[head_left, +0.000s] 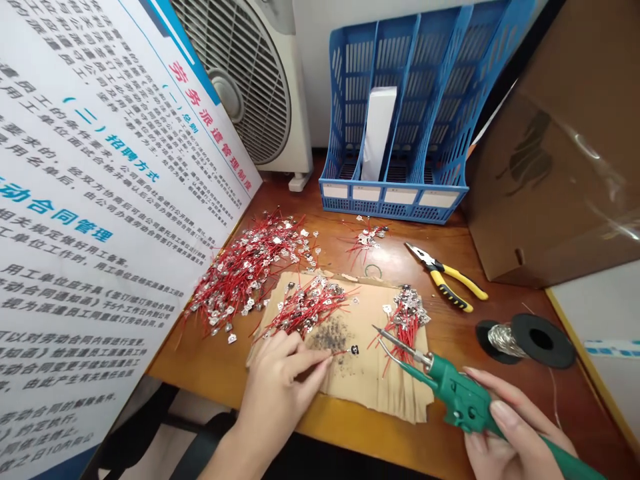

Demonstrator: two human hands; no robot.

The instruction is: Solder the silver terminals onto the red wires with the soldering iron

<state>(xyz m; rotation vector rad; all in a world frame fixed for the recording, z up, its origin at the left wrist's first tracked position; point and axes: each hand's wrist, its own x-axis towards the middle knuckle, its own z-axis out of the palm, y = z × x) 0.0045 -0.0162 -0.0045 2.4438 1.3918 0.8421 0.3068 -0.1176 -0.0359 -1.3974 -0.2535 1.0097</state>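
Note:
My left hand (285,383) rests on a piece of brown cardboard (367,387) and pinches the end of a short red wire with a small metal terminal (353,349) lying on a scorched spot. My right hand (515,433) grips a green soldering gun (463,399), its metal tip (383,337) hovering just right of that terminal. A small bunch of red wires with terminals (305,307) lies above my left hand, and another bunch (406,313) sits beside the iron's tip.
A large heap of red wires (247,270) spreads left on the wooden desk (210,367). Yellow-handled pliers (447,275), a solder spool (525,340), a blue file rack (395,113), a fan (250,73), a cardboard box (560,153) and a printed board (90,200) surround the work area.

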